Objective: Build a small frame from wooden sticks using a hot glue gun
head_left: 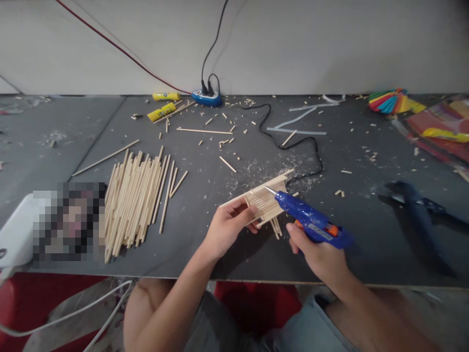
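My left hand [229, 226] grips a small panel of wooden sticks [269, 199] by its near left side, thumb on top. The panel has sticks laid side by side, with longer ones across its edges and a few poking out below. In my right hand [318, 256] is a blue hot glue gun [309, 217], its fingers wrapped round the handle near the orange trigger. The metal nozzle points left and lies over the panel's upper part; whether it touches the wood I cannot tell. A dark cord runs behind the panel.
Left of my hands lies a pile of wooden sticks [135, 200], with a white device [22, 230] beyond it. Dark-handled pliers [414, 215] lie right. A blue power strip [207, 98], yellow tubes [161, 112], clear glue sticks [300, 131] and a colourful fan-shaped object [392, 101] sit further back.
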`<state>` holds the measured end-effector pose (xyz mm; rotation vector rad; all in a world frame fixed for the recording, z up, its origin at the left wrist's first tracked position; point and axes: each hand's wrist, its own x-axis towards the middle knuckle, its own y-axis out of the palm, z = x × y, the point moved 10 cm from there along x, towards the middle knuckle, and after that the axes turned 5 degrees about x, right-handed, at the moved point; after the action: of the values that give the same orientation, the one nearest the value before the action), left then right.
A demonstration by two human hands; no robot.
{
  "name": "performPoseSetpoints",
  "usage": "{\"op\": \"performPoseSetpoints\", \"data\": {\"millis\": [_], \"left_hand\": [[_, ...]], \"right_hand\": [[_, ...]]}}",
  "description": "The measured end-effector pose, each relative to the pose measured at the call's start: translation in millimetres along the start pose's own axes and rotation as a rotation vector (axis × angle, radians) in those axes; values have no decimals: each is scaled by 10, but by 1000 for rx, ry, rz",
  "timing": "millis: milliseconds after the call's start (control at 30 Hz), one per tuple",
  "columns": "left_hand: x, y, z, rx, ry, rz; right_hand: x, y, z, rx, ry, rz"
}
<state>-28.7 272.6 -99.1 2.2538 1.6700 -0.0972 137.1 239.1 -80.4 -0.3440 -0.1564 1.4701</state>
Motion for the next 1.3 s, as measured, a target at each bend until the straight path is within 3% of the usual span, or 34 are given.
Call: {"op": "performPoseSetpoints", "data": {"millis": [367,1300], "left_hand": [[5,6,-26,-4,17,15],[10,40,21,27,2,32]], "right_hand": [[0,55,19,15,20,41],[-50,100,70,20,-98,54]]}}
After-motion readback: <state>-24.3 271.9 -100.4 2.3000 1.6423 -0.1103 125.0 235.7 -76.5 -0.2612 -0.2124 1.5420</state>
